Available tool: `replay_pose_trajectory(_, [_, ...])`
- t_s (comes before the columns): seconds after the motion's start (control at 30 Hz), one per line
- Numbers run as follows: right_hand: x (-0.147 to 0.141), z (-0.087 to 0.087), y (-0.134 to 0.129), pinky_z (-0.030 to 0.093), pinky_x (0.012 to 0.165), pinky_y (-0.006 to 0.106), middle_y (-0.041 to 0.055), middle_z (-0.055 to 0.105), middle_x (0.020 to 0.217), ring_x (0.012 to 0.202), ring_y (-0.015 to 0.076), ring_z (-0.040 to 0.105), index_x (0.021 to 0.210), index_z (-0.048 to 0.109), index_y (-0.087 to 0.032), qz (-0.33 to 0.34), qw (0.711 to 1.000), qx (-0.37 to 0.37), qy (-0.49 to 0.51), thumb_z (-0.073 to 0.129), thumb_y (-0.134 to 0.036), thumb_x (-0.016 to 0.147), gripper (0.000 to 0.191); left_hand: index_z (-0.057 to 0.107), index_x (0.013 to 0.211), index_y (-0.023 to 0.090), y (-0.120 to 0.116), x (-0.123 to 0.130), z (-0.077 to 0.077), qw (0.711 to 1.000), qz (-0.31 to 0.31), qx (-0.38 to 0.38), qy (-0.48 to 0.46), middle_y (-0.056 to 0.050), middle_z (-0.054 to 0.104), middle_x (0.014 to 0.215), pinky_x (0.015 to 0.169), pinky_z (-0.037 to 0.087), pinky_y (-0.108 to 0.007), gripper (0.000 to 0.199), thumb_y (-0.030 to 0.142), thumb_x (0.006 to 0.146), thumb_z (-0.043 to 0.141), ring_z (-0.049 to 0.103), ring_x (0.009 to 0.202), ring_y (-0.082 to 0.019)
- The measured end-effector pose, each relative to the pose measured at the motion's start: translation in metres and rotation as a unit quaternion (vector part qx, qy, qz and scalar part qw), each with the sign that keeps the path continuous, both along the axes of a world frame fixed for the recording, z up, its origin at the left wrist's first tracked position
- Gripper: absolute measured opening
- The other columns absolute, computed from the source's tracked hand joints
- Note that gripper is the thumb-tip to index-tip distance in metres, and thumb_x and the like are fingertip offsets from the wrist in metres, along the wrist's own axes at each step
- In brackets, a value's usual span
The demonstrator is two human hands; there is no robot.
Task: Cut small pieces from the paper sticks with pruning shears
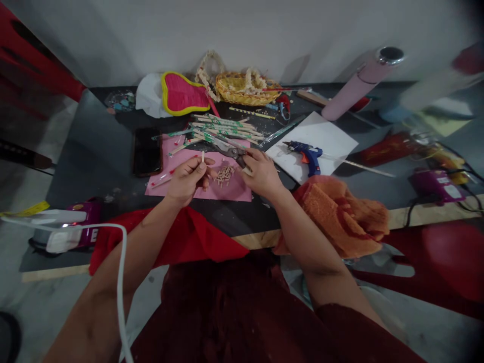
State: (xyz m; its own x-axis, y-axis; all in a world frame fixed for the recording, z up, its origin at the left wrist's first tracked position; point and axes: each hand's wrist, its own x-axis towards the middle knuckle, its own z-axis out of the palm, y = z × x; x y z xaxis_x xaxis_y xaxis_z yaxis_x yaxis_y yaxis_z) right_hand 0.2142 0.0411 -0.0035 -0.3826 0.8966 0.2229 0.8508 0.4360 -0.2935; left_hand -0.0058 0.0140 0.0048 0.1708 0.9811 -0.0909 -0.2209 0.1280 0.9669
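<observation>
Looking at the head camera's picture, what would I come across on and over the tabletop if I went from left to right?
Black phone, left hand, pile of small pale pieces, right hand, blue glue gun, pink bottle, purple device at the far right.

- Plain grey wall (257, 35) behind the dark tabletop (81, 146)
- Pale wood along the table's front edge (56, 275)
- Mottled grey floor (34, 307), red chair (449, 262) at right
- Dim light
</observation>
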Motion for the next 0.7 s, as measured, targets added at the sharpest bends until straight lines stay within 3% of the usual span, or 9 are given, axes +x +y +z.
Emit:
replay_pose_trajectory(0.2, [-0.008, 0.006, -0.009, 0.03, 0.1, 0.049, 0.0078, 0.037, 0.146, 0.127, 0.0304, 0.032, 0.12, 0.056, -0.021, 0.031, 0.998, 0.003, -0.053, 0.051, -0.035, 0.085, 0.037, 0.06, 0.083, 0.014, 0.002, 0.004, -0.01, 0.997, 0.029, 0.035, 0.056, -0.004, 0.071, 0.076, 0.04, 0.042, -0.018, 0.029, 0.043, 0.081, 0.063, 0.05, 0.041, -0.005])
replay_pose_trajectory(0.37, [-0.013, 0.007, -0.011, 0.025, 0.101, 0.05, 0.0079, 0.036, 0.147, 0.127, 0.031, 0.031, 0.119, 0.056, -0.022, 0.031, 0.998, -0.006, -0.059, 0.052, -0.034, 0.085, 0.037, 0.062, 0.087, 0.014, 0.001, 0.005, -0.014, 0.992, 0.034, 0.044, 0.114, -0.005, 0.071, 0.078, 0.042, 0.043, -0.018, 0.027, 0.04, 0.081, 0.062, 0.052, 0.044, -0.005])
replay_pose_trajectory(0.57, [-0.014, 0.005, -0.011, 0.024, 0.101, 0.051, 0.0086, 0.035, 0.148, 0.127, 0.0308, 0.03, 0.119, 0.056, -0.023, 0.033, 0.998, -0.013, -0.055, 0.046, -0.046, 0.088, 0.04, 0.066, 0.078, 0.014, -0.001, 0.009, -0.005, 0.979, 0.029, 0.049, 0.196, 0.0, 0.061, 0.053, 0.041, 0.04, -0.018, 0.022, 0.035, 0.082, 0.059, 0.05, 0.041, -0.007])
replay_pose_trajectory(0.7, [-0.015, 0.005, -0.012, 0.024, 0.102, 0.05, 0.0087, 0.035, 0.148, 0.127, 0.0298, 0.03, 0.12, 0.056, -0.023, 0.031, 0.998, -0.015, -0.053, 0.042, -0.047, 0.091, 0.041, 0.068, 0.079, 0.016, -0.001, 0.008, -0.002, 0.968, 0.025, 0.071, 0.241, 0.001, 0.059, 0.051, 0.041, 0.039, -0.018, 0.02, 0.032, 0.083, 0.057, 0.051, 0.041, -0.007])
